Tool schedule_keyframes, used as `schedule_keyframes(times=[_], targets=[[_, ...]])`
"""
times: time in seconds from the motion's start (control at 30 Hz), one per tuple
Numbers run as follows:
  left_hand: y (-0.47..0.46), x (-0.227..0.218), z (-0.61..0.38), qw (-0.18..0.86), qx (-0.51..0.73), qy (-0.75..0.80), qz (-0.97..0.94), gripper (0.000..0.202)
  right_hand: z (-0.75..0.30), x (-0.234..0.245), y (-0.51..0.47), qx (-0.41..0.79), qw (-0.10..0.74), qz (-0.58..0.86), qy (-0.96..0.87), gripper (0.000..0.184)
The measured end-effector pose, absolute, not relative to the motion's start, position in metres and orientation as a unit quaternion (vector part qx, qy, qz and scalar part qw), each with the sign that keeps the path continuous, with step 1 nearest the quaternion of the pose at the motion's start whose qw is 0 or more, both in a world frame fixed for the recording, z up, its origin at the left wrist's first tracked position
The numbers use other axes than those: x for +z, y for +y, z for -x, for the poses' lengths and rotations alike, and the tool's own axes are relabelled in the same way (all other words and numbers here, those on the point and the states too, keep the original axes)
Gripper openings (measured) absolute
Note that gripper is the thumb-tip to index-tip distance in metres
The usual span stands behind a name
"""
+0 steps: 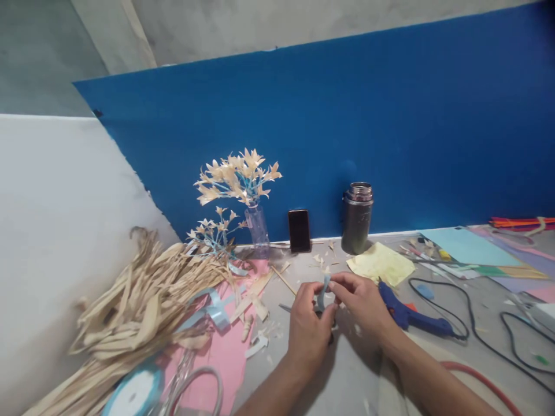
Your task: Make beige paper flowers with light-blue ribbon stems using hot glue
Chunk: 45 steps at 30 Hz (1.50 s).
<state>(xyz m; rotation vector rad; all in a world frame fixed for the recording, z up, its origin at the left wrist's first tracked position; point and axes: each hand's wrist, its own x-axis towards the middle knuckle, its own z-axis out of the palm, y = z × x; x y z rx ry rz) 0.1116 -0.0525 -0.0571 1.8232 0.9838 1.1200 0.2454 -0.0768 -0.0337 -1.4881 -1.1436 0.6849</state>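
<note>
Both hands meet over the grey table near its middle. My left hand (309, 326) and my right hand (362, 300) pinch a short strip of light blue ribbon (321, 292) between their fingertips, holding it upright. A thin wooden stick (284, 280) lies just left of the hands. A blue glue gun (410, 315) rests right beside my right wrist, its black cord trailing to the right.
A pile of dried tan leaf strips (130, 312) fills the left. Pink paper (225, 352), a ribbon roll (134, 393), a vase of paper flowers (255, 222), a phone (299, 230), a metal flask (358, 218), yellow paper (381, 263) and coloured sheets (472, 248) surround the hands.
</note>
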Motion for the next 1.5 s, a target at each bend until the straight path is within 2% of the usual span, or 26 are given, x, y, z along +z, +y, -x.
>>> schedule_keyframes(times=[0.07,0.17,0.3,0.4,0.53,0.67,0.93,1.1,1.33,1.4,1.5], targets=[[-0.048,-0.059,-0.114,0.483,0.428,0.404,-0.648,0.021,-0.246,-0.035,-0.077,0.326,0.540,0.611,-0.478,0.030],[-0.042,-0.060,-0.116,0.614,0.435,0.385,-0.536,0.026,-0.247,-0.035,-0.076,0.368,0.537,0.600,-0.464,0.036],[-0.039,-0.060,-0.117,0.701,0.437,0.369,-0.425,0.034,-0.252,-0.034,-0.076,0.344,0.561,0.615,-0.434,0.034],[-0.040,-0.058,-0.116,0.714,0.444,0.367,-0.398,0.033,-0.256,-0.035,-0.075,0.319,0.576,0.629,-0.412,0.040],[-0.044,-0.057,-0.117,0.729,0.426,0.354,-0.402,0.030,-0.258,-0.040,-0.074,0.382,0.541,0.597,-0.453,0.048],[-0.051,-0.056,-0.119,0.741,0.398,0.349,-0.413,0.030,-0.257,-0.040,-0.075,0.358,0.523,0.612,-0.473,0.031],[-0.047,-0.063,-0.119,0.765,0.399,0.324,-0.388,0.053,-0.259,-0.034,-0.076,0.282,0.481,0.660,-0.504,0.034],[-0.048,-0.066,-0.119,0.739,0.383,0.363,-0.419,0.040,-0.256,-0.041,-0.075,0.258,0.478,0.647,-0.536,0.034],[-0.042,-0.059,-0.114,0.697,0.411,0.385,-0.444,0.031,-0.257,-0.024,-0.078,0.245,0.503,0.641,-0.526,0.027],[-0.039,-0.059,-0.113,0.695,0.418,0.383,-0.443,0.031,-0.272,-0.005,-0.089,0.207,0.524,0.652,-0.507,0.026],[-0.036,-0.061,-0.112,0.690,0.423,0.383,-0.445,0.032,-0.306,0.024,-0.114,0.092,0.604,0.662,-0.435,0.029]])
